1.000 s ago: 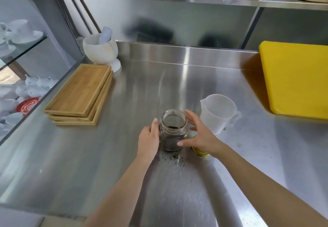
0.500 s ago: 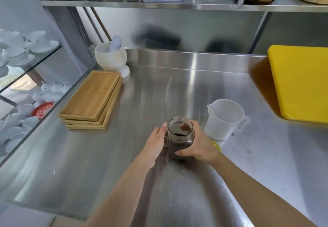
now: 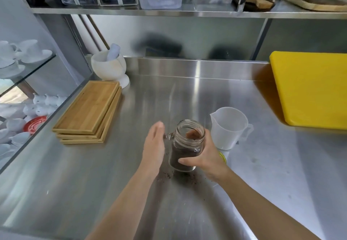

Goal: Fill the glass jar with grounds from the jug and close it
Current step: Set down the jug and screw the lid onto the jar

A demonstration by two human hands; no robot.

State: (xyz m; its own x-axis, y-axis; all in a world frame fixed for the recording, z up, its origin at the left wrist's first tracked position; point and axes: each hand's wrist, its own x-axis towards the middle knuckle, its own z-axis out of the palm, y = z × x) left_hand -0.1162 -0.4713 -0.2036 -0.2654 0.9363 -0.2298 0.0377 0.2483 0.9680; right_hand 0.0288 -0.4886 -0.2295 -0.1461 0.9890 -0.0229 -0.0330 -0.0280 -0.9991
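Note:
The glass jar (image 3: 185, 145) with a small handle holds dark grounds well up its body and stands open, tilted a little. My right hand (image 3: 202, 157) grips it from the right side. My left hand (image 3: 154, 145) is flat and open just left of the jar, beside its handle, not holding it. The translucent plastic jug (image 3: 228, 127) stands upright and looks empty just right of the jar. A sliver of the yellow lid (image 3: 223, 157) shows on the counter behind my right hand. Spilled grounds (image 3: 180, 178) lie around the jar's base.
A stack of bamboo trays (image 3: 88, 112) lies to the left, with a white mortar and pestle (image 3: 109, 66) behind it. A yellow cutting board (image 3: 309, 87) leans at the right. White cups fill the glass shelves (image 3: 22, 59) at far left. A shelf (image 3: 187, 12) hangs overhead.
My right hand has closed around the jar and tilted it slightly. My left hand has come off the jar and opened flat beside it. The camera has moved nearer.

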